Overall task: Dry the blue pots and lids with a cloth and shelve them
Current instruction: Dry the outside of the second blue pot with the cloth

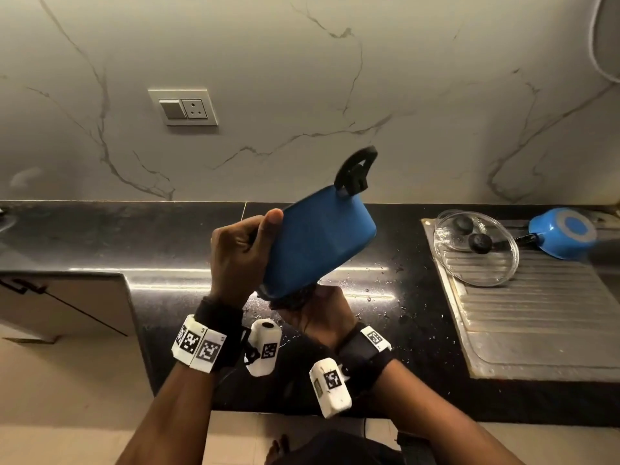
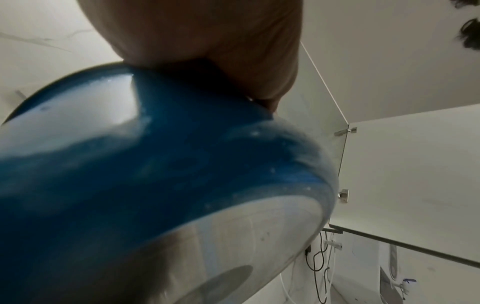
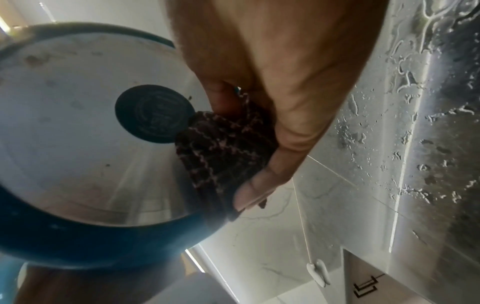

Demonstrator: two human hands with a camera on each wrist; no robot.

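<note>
A blue pot (image 1: pixel 318 239) (image 2: pixel 166 164) (image 3: pixel 85 242) with a black loop handle (image 1: pixel 355 171) is held tilted above the black counter. My left hand (image 1: pixel 245 245) grips its rim on the left side, thumb on the blue wall. Under the pot my right hand (image 1: pixel 318 313) (image 3: pixel 272 102) holds a bunched dark checked cloth (image 1: pixel 295 298) (image 3: pixel 223 156) against the steel base (image 3: pixel 78 133). On the steel drainboard at right lie a glass lid (image 1: pixel 476 250) with a black knob and a smaller blue pan (image 1: pixel 563 233), bottom up.
The black counter (image 1: pixel 167 239) carries water drops near its middle. A steel drainboard (image 1: pixel 536 313) fills the right side. A marble wall with a switch and socket plate (image 1: pixel 184 107) rises behind. A cabinet front (image 1: pixel 60 303) sits lower left.
</note>
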